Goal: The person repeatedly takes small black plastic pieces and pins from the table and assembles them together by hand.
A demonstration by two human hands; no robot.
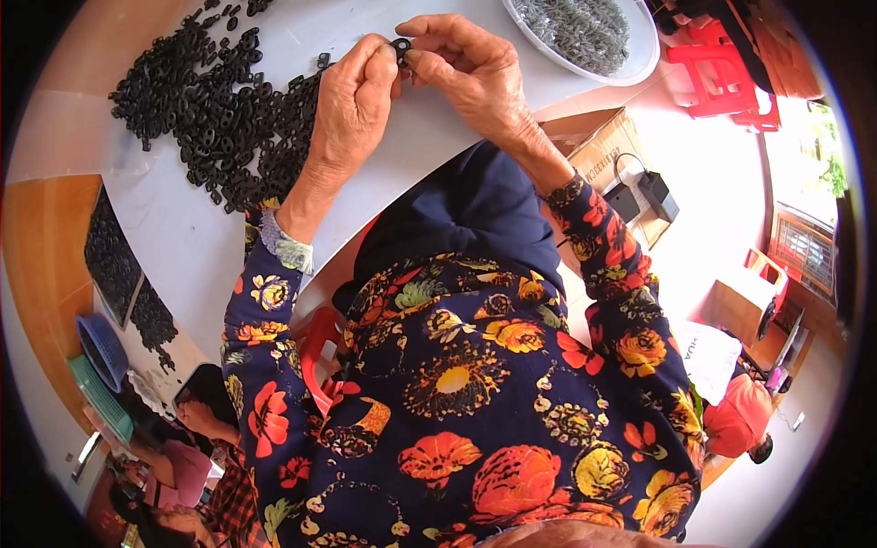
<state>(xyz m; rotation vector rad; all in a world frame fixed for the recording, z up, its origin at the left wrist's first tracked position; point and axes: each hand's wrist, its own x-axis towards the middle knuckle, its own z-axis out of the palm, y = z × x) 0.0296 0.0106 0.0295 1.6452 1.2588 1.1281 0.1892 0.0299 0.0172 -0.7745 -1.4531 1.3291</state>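
Above the table's near edge, both my hands meet at a small black part with a round hole [401,47]. My left hand [358,96] pinches it between thumb and bent fingers. From the other side, the thumb and forefinger of my right hand [470,71] close on the same part; its other fingers are curled. A large heap of similar black parts [228,119] lies on the white table [174,224], just left of my left hand. To the right of my right hand stands a white bowl [650,57] filled with small, clear-grey pieces [585,32].
A cardboard box [630,146] with a black device [656,194] on it stands below the table at right. Red plastic stools [717,78] are farther right. At left are a blue basket [100,352], a green basket [96,397] and other people [178,475]; another person [740,416] sits lower right.
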